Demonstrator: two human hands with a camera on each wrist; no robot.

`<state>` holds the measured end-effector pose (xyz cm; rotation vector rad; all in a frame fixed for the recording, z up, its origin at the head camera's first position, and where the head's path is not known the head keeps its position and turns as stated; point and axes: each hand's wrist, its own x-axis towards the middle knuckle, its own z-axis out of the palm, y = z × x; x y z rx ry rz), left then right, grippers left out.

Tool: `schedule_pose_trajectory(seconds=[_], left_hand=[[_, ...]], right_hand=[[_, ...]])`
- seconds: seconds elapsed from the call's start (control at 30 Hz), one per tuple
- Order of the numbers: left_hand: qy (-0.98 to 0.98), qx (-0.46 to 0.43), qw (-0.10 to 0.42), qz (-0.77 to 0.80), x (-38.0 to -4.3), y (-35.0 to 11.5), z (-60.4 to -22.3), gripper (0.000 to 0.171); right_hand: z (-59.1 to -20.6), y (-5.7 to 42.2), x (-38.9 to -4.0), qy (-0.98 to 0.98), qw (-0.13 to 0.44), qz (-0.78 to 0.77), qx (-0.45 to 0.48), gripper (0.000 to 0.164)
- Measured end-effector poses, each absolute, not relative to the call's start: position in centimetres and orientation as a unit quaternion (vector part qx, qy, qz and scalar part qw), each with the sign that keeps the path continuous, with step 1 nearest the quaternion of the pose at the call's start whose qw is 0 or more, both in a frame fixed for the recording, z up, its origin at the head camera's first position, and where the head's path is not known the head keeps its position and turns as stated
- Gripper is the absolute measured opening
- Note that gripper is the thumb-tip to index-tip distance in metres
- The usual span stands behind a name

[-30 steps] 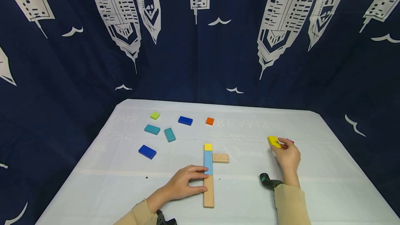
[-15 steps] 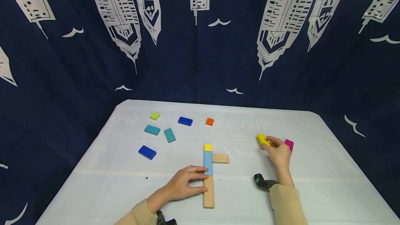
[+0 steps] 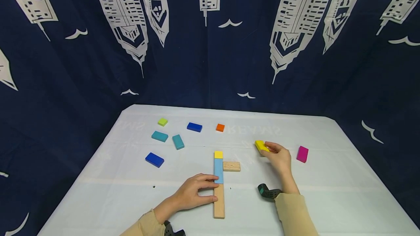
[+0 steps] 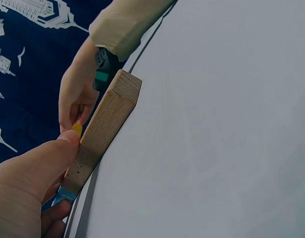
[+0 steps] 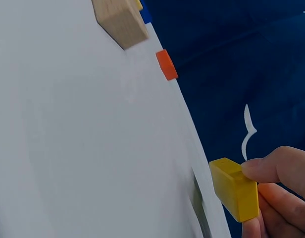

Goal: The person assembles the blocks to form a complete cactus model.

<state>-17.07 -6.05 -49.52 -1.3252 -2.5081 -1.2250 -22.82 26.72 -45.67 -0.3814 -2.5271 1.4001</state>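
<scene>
My right hand point(image 3: 279, 158) pinches a yellow block point(image 3: 261, 145) between thumb and fingers; in the right wrist view this yellow block point(image 5: 235, 191) shows as a thick rectangle. The left hand point(image 3: 194, 191) rests against the left side of a line of blocks, with its fingers fairly straight. That line runs from a long wooden block point(image 3: 219, 203) at the near end through a light blue block point(image 3: 218, 168) to a small yellow block point(image 3: 218, 154). A short wooden block point(image 3: 232, 166) sticks out to the right beside the light blue one. In the left wrist view, the thumb touches the long wooden block point(image 4: 103, 129).
Loose on the white table point(image 3: 347, 192) lie two dark blue blocks point(image 3: 154, 159), two teal blocks point(image 3: 159, 136), a lime green block point(image 3: 162, 121) and an orange block point(image 3: 220, 128). To the right of my right hand lies a magenta block point(image 3: 302, 154). Dark patterned cloth hangs behind.
The right hand has moved left with the yellow block, and the magenta block it partly covered now shows fully. My left hand and the line of blocks have stayed in place.
</scene>
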Motion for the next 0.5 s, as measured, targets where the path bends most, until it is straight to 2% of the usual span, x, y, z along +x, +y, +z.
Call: schedule_pose_trajectory(seconds=[0.5], left_hand=[[-0.813,-0.429,0.024,-0.393,-17.1,-6.1,-49.5,0.039]], right_hand=[[-45.9,24.0,-23.1,-0.877,0.076,0.466,-0.095,0.044]])
